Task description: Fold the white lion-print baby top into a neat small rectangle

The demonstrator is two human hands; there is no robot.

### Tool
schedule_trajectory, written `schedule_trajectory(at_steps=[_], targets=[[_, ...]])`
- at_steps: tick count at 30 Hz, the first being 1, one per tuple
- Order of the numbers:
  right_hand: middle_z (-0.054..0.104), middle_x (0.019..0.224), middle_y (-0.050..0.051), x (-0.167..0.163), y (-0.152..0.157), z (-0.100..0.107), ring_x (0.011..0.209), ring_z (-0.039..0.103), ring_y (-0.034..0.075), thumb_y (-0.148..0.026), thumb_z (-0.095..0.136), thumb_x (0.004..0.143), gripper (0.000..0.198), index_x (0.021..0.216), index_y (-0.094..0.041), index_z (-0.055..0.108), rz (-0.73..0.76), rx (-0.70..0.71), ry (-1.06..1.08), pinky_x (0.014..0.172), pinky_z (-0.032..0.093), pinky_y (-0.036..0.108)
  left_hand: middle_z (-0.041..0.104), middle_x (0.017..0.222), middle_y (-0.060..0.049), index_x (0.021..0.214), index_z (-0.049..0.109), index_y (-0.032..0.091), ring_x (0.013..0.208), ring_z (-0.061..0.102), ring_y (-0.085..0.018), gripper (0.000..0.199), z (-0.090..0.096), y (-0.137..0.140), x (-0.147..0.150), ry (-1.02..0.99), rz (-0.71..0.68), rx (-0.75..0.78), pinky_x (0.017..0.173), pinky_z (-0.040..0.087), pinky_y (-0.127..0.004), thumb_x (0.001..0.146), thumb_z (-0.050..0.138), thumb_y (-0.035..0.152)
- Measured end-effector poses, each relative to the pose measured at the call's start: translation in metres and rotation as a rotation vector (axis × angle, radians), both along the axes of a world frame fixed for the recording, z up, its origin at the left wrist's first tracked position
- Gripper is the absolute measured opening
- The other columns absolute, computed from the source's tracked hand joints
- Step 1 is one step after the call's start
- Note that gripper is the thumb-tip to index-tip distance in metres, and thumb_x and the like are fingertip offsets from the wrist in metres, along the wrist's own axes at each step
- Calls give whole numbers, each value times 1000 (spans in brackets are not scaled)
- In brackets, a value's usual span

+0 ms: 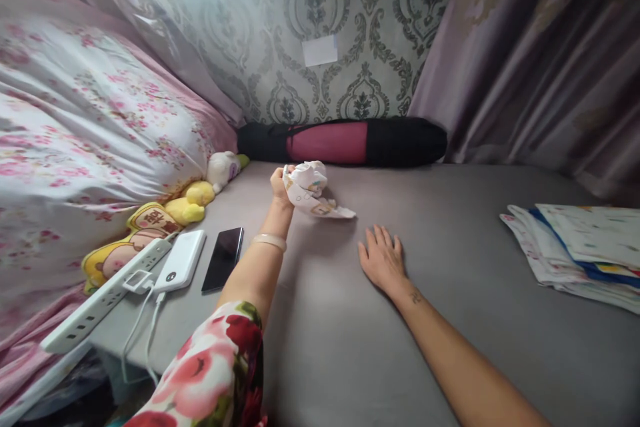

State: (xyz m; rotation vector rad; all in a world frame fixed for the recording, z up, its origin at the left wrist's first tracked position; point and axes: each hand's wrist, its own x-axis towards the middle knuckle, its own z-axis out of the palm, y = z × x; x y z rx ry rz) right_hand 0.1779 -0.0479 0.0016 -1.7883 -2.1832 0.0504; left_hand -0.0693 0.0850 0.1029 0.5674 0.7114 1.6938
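My left hand (281,185) is closed around a bunched white cloth (311,188) with small printed figures. One end of the cloth trails off to the right, close above the grey tabletop (320,320); whether it touches I cannot tell. The cloth's full shape is hidden in its folds. My right hand (383,259) lies flat on the tabletop, fingers spread, holding nothing. It is just right of and nearer than the cloth's loose end.
Left of my forearm lie a black phone (223,260), a white power bank (181,260), a power strip (107,297) with cables, and plush toys (190,203). A black and pink long bag (327,143) lines the back. Folded cloths (590,240) are stacked at right.
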Motion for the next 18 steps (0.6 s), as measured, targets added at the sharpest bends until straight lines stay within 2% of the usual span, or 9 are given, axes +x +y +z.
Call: schedule_trajectory(at_steps=[3,6,9,11,14,16,18], targets=[[53,140,19,4,7,-3,132,45,31,-32,33,98,48,134,-8,53,9,59,222,112,28,52,39,49,2,50,37,20,47,45,-11,32,10,-5,31,42,-124,45,54,40,-24,79,46,32],[59,131,20,13,18,2,124,53,26,-34,25,99,49,129,-8,54,-38,209,556,106,39,43,35,47,2,51,36,20,43,40,-10,32,22,-15,59,130,-263,95,49,36,-24,80,45,31],[59,129,19,26,26,17,125,52,24,-40,25,99,49,127,-12,54,-21,380,771,107,39,44,33,44,2,54,39,20,39,36,-10,32,35,-30,84,206,-467,143,43,31,-24,81,45,36],[57,132,17,34,26,32,127,50,24,-43,28,99,47,129,-15,53,40,435,834,109,37,45,35,43,1,55,42,20,37,35,-11,32,42,-41,99,225,-639,171,40,29,-24,80,45,40],[57,132,14,39,21,51,126,50,22,-44,32,99,44,128,-19,53,158,417,890,108,38,43,40,44,0,56,45,20,37,38,-12,31,44,-54,117,219,-831,192,39,31,-25,79,44,40],[62,123,12,39,18,58,118,55,22,-45,35,99,39,118,-20,58,220,395,903,103,42,38,44,45,-1,57,48,19,38,43,-13,31,39,-56,124,195,-859,178,41,35,-25,80,45,41],[67,105,10,38,17,59,101,61,21,-46,41,96,35,102,-20,63,211,390,893,92,47,34,50,47,-2,61,52,18,41,48,-14,35,30,-54,126,165,-832,140,43,39,-26,81,47,46]])
